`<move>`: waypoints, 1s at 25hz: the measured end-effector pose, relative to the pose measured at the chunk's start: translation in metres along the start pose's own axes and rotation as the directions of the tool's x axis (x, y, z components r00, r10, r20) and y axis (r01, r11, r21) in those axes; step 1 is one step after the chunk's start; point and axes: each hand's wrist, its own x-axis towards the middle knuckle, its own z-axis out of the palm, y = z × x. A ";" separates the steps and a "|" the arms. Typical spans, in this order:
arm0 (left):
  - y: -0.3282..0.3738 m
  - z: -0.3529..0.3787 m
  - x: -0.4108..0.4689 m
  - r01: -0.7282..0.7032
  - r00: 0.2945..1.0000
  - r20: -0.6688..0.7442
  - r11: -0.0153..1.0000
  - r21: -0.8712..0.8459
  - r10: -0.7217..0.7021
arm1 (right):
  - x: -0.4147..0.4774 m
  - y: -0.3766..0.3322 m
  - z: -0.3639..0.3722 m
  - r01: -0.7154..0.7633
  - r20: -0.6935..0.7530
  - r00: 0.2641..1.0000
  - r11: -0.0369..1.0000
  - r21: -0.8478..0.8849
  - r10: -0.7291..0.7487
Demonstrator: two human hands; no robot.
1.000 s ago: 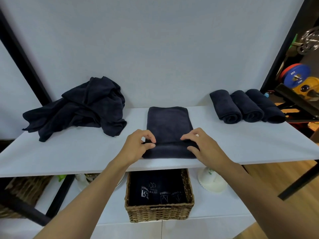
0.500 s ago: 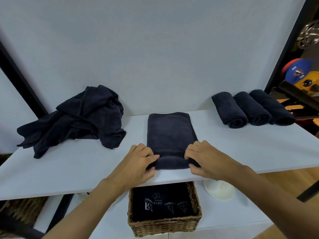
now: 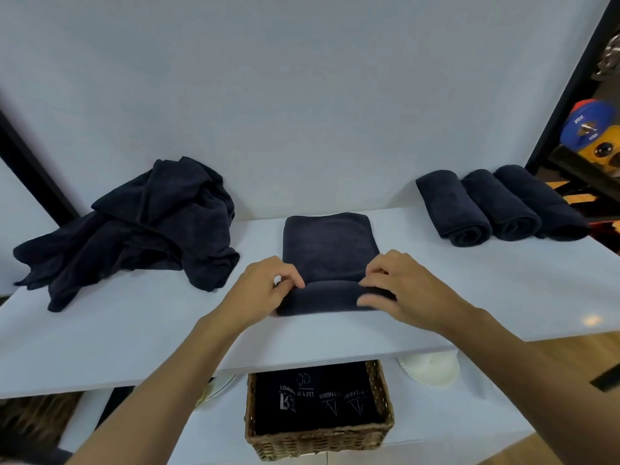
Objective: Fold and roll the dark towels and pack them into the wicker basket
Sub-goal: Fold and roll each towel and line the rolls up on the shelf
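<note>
The left hand's fingertips [image 3: 296, 279] curl down and pinch the left end of a roll started at the near edge of a folded dark towel [image 3: 327, 243], thumb tucked against the roll's side. The fingers [image 3: 375, 274] of the right hand bend over the roll's right end, with the thumb low along its front. Both the left hand [image 3: 265, 288] and the right hand [image 3: 404, 290] grip that roll, while the rest of the towel lies flat beyond them in the middle of the white tabletop [image 3: 134, 333]. Below the table edge, on a lower shelf [image 3: 469, 417], stands the wicker basket [image 3: 318, 446]. It holds packed dark towels [image 3: 315, 397] side by side with white printed logos facing up, and they fill its floor. Three rolled towels [image 3: 496, 206] lie touching one another at the table's far right, and a loose heap of unfolded towels [image 3: 141, 226] sits at the far left. Compared with half a second ago, the roll is thicker and sits farther up the towel, so the flat stretch is shorter, and both hands have moved forward with it.
</note>
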 end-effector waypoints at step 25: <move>0.008 -0.007 0.054 0.138 0.959 0.229 0.980 0.147 -0.169 | 0.074 0.040 -0.008 -0.377 0.411 0.894 0.798 0.470 0.180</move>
